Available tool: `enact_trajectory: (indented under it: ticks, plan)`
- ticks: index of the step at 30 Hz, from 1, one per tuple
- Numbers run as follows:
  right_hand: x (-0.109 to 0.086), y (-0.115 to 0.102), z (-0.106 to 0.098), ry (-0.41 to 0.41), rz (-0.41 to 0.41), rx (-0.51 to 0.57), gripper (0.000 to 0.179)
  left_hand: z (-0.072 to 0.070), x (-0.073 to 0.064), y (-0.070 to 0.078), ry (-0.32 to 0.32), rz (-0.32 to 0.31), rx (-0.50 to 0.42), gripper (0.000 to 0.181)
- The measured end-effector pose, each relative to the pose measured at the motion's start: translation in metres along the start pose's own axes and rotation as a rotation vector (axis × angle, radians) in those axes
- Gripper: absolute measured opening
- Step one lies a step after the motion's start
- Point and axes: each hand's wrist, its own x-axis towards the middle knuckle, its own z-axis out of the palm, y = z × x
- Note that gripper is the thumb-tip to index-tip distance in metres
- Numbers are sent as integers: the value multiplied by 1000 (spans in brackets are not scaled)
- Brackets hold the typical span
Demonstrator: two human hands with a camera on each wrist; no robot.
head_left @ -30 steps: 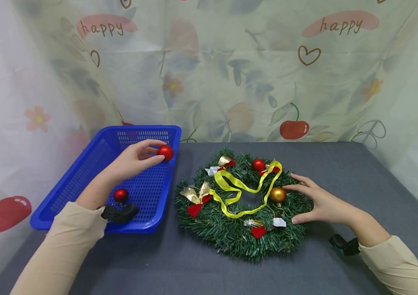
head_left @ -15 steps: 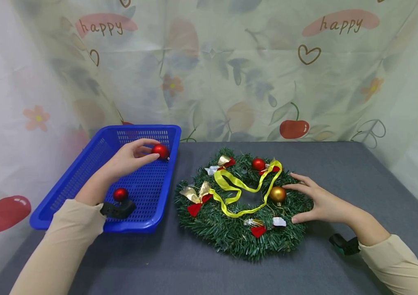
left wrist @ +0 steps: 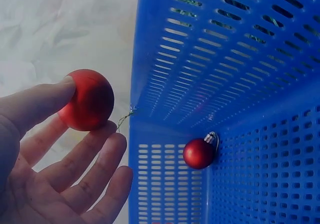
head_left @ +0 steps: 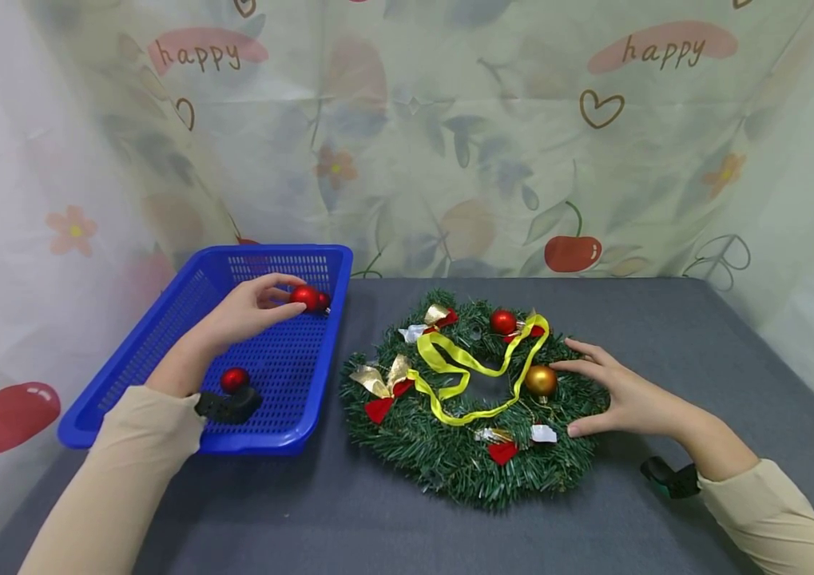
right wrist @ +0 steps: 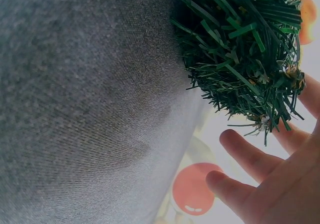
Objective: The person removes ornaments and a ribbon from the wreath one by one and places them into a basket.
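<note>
Over the far right part of the blue plastic basket (head_left: 320, 375), my left hand (head_left: 252, 307) pinches a red Christmas ball (head_left: 303, 299) between thumb and fingers. In the left wrist view, a thin hanging string trails from this ball (left wrist: 92, 100). Just behind it, a second red ball (left wrist: 198, 153) lies in the basket's corner. A third red ball (head_left: 235, 379) is in the basket near my left wrist. My right hand (head_left: 633, 399) is at the right side of the green wreath (head_left: 500, 483), fingers spread and fairly straight. Its index fingertip is close to a gold ball (head_left: 541, 381).
A yellow ribbon (head_left: 460, 419) lies loosely across the wreath. Gold-and-red bows (head_left: 381, 387) and another red ball (head_left: 503, 322) decorate it. Both stand on a grey cloth-covered table (head_left: 349, 519). A printed curtain (head_left: 414, 160) closes off the back and sides.
My left hand has moved slightly left with the red ball, from the basket's right rim inward. The ball in the corner behind has come into view. My right hand stays in place.
</note>
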Motion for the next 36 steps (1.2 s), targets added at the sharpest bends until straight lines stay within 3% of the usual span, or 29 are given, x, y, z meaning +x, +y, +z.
enact_trajectory:
  ticks: [27,36]
  plan:
    - [0,1,1,-1,-3,0,77,6,5,-7,-13,24,132,46]
    - [0,1,0,2,-5,-2,77,7,5,-9,3,-1,203,45]
